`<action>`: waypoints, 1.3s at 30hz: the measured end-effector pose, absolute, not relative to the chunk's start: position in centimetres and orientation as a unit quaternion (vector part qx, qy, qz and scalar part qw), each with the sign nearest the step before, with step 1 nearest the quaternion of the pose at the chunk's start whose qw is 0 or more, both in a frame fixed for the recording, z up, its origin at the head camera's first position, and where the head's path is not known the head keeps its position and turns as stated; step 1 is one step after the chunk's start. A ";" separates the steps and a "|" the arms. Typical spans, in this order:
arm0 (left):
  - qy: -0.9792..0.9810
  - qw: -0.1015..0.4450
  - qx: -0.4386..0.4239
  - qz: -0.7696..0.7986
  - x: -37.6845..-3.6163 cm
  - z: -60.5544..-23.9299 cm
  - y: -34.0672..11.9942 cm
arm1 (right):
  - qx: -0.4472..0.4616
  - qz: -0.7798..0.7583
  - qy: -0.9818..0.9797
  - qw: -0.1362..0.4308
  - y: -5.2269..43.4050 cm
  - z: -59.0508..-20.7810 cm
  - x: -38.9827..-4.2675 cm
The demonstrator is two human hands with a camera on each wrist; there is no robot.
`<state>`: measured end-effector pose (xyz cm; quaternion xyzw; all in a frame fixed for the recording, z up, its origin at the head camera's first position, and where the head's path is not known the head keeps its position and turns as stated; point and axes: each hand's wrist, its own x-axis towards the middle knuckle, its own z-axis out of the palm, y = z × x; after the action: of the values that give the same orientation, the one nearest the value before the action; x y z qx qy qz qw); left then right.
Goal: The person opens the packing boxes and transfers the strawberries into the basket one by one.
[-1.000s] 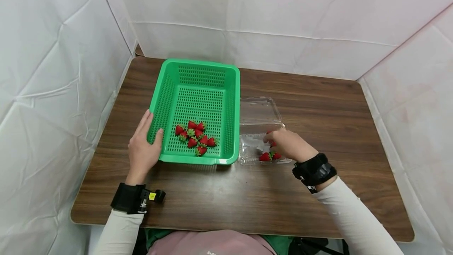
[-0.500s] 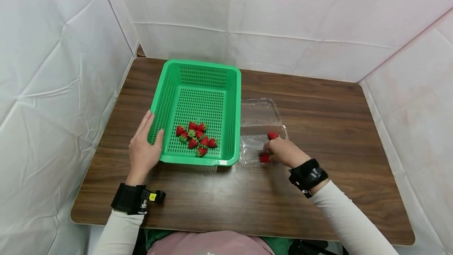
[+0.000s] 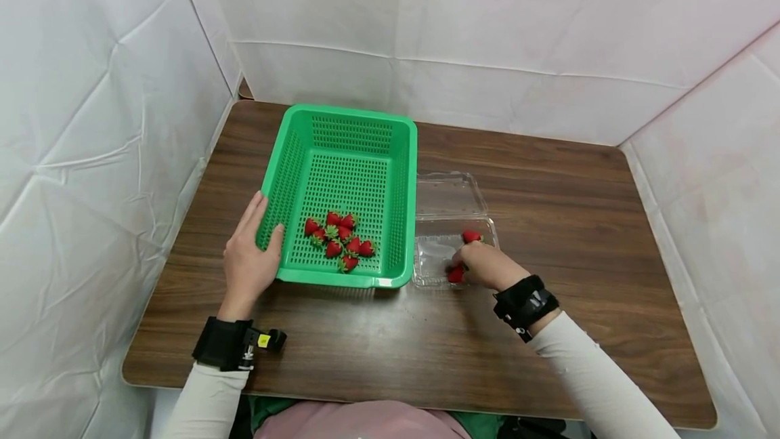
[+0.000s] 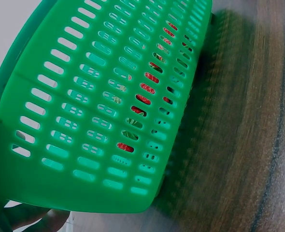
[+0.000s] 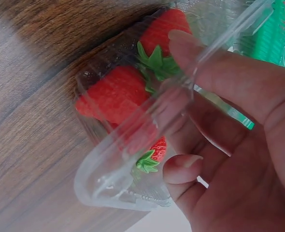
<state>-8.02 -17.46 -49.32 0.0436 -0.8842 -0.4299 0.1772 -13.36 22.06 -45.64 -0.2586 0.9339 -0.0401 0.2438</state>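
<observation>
Since a second ago the right hand [image 3: 481,265] has been drawing back toward the near edge of the clear plastic punnet [image 3: 434,257], leaving one strawberry [image 3: 470,236] uncovered at the far right corner of the tray, while the left hand [image 3: 246,259] is staying put on the green basket [image 3: 347,129].

Now the right hand is curling its fingers [image 5: 215,72] into the punnet's near right corner, where the remaining strawberries [image 5: 114,94] are lying just in front of the fingertips, red bodies pointing away and green caps toward the hand. In the right wrist view the fingers are narrowly bent around a berry behind the tray wall, and they seem to be pinching it, though the clear plastic is blurring the contact. The right hand is by far the nearer one to this fruit; the lone berry at the far corner is lying beyond the knuckles.

The left hand is gripping the basket's near left corner, thumb inside the rim and fingers along the outer wall. A cluster of berries [image 3: 338,238] is sitting on the basket floor, close to the near wall. Basket and punnet are standing side by side on the wooden table [image 3: 579,202].
</observation>
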 end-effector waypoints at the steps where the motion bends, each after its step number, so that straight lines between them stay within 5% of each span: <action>1: -0.884 0.177 0.044 -0.430 -8.0 -49.3 -17.4 | -0.261 -0.039 0.933 0.244 22.1 -45.7 -13.4; 12: -0.882 0.177 0.046 -0.434 -8.0 -49.4 -17.3 | -0.261 -0.057 0.934 0.238 21.8 -44.9 -13.0; 39: -0.883 0.179 0.044 -0.432 -8.0 -49.3 -17.5 | -0.361 -0.062 0.924 0.110 16.6 -35.9 -14.1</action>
<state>-7.98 -17.47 -49.25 0.0439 -0.8827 -0.4323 0.1789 -14.13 16.63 -35.89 -0.3609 0.9240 -0.0616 0.1104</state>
